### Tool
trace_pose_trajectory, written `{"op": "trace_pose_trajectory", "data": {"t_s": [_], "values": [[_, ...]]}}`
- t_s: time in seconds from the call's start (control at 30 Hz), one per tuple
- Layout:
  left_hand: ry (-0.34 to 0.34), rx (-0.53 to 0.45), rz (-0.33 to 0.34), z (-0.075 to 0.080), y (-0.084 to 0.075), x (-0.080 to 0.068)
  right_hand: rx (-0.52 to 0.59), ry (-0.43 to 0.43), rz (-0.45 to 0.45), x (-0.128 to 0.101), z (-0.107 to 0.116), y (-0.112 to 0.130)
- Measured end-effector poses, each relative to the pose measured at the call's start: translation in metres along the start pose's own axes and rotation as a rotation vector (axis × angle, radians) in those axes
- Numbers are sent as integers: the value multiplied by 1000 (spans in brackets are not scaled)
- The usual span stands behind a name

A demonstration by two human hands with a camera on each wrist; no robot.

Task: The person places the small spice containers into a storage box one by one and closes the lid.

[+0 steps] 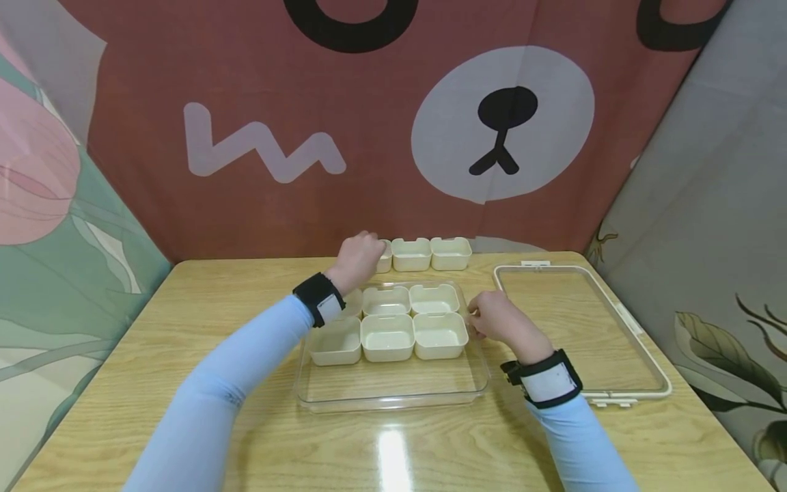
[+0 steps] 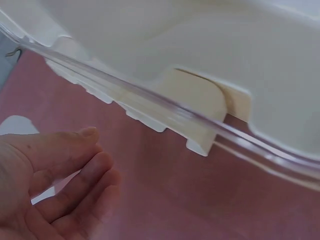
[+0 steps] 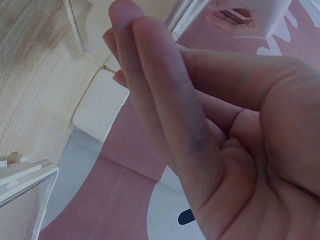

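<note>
My left hand (image 1: 358, 261) hovers over the back left of the clear plastic tray (image 1: 393, 403), partly covering the leftmost small cream box (image 1: 385, 256) of the back row. In the left wrist view its fingers (image 2: 95, 170) curl loosely, with nothing between them. My right hand (image 1: 505, 324) is beside the tray's right rim, near a cream box (image 1: 440, 338). The right wrist view shows its fingers (image 3: 167, 85) extended and holding nothing. Inside the tray, cream boxes stand in two rows; my left hand and wrist partly hide the rear left one (image 1: 353, 303).
Two more cream boxes, one in the middle (image 1: 412, 256) and one on the right (image 1: 451, 255), stand behind the tray near the curtain (image 1: 258, 219). A clear lid with a white frame (image 1: 639, 355) lies on the wooden table (image 1: 258, 437) at right.
</note>
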State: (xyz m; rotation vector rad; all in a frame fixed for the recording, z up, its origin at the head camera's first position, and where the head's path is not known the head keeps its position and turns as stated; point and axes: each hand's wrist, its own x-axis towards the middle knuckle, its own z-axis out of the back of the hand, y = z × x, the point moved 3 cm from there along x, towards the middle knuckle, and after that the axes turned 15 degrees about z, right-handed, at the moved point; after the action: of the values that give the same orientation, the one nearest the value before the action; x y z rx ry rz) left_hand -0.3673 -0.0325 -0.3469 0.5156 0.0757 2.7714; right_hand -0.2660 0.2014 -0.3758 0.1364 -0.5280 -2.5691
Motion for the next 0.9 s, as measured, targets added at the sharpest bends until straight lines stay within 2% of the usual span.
{"op": "trace_pose_trajectory", "data": {"t_s": [0.33,0.63,0.9], "values": [[30,36,37,-11,11,12,-7,-5,3,0,-1,0],[52,33,31,-14,18,17,3,-6,3,1,-1,0],[97,37,20,-21,22,21,-4,-11,3,1,-1,0]]}}
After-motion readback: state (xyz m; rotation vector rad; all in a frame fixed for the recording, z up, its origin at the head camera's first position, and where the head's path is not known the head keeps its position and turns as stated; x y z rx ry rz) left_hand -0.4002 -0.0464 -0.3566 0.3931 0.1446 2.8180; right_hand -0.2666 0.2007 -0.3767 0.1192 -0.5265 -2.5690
